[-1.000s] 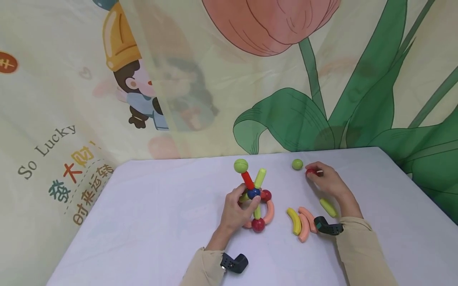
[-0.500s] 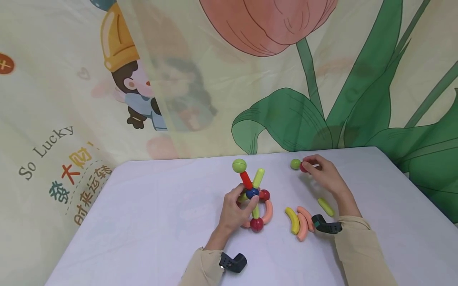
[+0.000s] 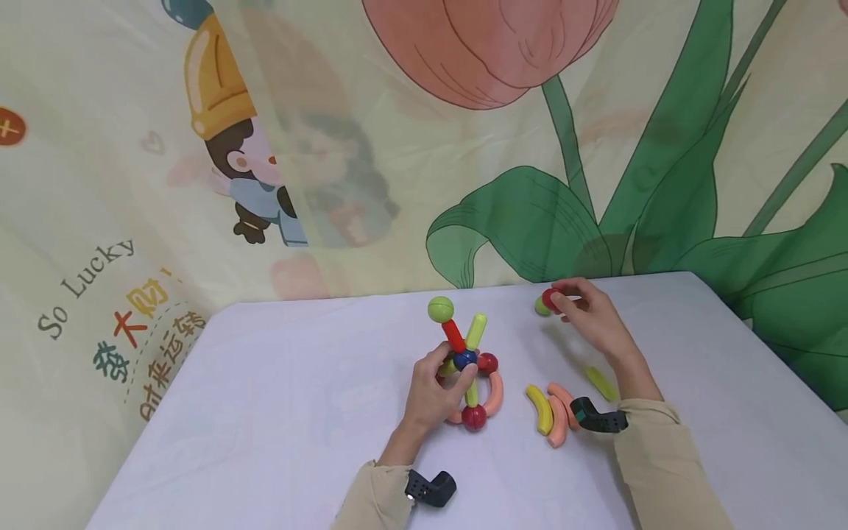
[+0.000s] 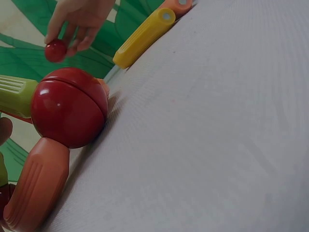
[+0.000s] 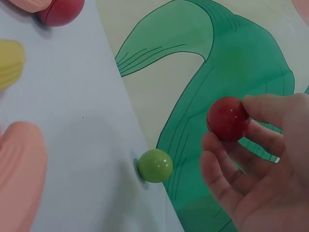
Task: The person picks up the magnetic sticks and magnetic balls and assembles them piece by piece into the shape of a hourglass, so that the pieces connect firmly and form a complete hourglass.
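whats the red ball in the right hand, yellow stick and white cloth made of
Red ball: probably glossy plastic, from sharp highlights. Yellow stick: likely satin plastic, moulded ridges; silvery end perhaps metal. White cloth: matte, apparently woven fabric, by fine texture.

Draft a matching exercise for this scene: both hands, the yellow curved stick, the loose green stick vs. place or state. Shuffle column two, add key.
Column one
1. Right hand
2. Left hand
3. Yellow curved stick
4. Loose green stick

Column two
A. Lies beside the pink curved sticks
B. Holds the structure of balls and sticks
C. Lies off on its own
D. Pinches a red ball

Pairs: 1-D, 2-B, 3-A, 4-C
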Demonstrator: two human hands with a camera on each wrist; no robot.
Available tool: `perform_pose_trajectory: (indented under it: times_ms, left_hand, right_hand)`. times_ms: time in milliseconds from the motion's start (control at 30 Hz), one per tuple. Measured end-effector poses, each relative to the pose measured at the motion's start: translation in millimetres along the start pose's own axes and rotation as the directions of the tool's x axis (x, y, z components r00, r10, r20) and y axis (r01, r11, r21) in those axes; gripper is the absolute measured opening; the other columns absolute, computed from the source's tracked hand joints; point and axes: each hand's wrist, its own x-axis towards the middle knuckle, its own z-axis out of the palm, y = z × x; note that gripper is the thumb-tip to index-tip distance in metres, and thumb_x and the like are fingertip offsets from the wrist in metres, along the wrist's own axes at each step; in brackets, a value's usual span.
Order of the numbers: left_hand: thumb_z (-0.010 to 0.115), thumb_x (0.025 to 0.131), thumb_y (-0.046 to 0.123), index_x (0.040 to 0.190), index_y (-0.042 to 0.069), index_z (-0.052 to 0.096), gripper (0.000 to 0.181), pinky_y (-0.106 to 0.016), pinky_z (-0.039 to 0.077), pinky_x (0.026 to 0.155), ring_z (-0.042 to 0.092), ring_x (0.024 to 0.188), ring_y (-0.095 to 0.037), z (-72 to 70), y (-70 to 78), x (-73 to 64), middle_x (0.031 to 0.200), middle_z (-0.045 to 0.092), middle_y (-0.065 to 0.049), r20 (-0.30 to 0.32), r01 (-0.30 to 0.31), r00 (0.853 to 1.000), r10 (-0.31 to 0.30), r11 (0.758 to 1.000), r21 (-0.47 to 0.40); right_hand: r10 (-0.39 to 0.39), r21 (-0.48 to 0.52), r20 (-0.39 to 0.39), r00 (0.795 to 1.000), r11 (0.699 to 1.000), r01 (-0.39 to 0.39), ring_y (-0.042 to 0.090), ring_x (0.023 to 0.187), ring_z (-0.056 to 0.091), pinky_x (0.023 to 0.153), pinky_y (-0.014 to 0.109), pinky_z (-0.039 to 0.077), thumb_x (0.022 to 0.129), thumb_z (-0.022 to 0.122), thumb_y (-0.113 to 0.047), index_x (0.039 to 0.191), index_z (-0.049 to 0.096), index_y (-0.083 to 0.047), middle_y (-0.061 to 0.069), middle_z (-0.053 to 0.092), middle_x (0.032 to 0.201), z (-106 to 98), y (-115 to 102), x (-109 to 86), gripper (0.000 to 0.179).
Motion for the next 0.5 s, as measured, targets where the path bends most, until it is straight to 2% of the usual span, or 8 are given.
perform_pose_trajectory:
  times_ms: [233, 500]
  left_hand:
    - [0.064, 0.088, 0.024, 0.112, 0.015, 0.061, 0.025, -0.027, 0.054, 0.071, 0.06, 0.085, -0.009, -1.9, 3.9, -3.2, 0.101, 0.072, 0.0, 0.003, 0.023, 1.0, -0.023, 1.0, -0.007]
    - [0.063, 0.089, 0.023, 0.111, 0.017, 0.062, 0.023, -0.029, 0.054, 0.073, 0.06, 0.085, -0.009, -1.3, 4.7, -3.3, 0.1, 0.071, 0.003, 0.002, 0.02, 1.0, -0.02, 0.999, -0.026]
  right_hand:
    - [-0.016, 0.045, -0.007, 1.0, 0.999, 0.017, 0.035, 0.101, 0.059, 0.075, 0.017, 0.049, 0.096, 0.05, -0.039, 0.131, 0.044, -0.008, 0.017, 0.051, 0.128, 3, -12, -3.2, 0.047]
    - [-0.064, 0.051, -0.017, 0.998, 0.997, 0.065, 0.034, 0.098, 0.059, 0.075, 0.021, 0.05, 0.096, 0.051, -0.036, 0.131, 0.045, -0.008, 0.015, 0.052, 0.127, 7, -26, -8.3, 0.045]
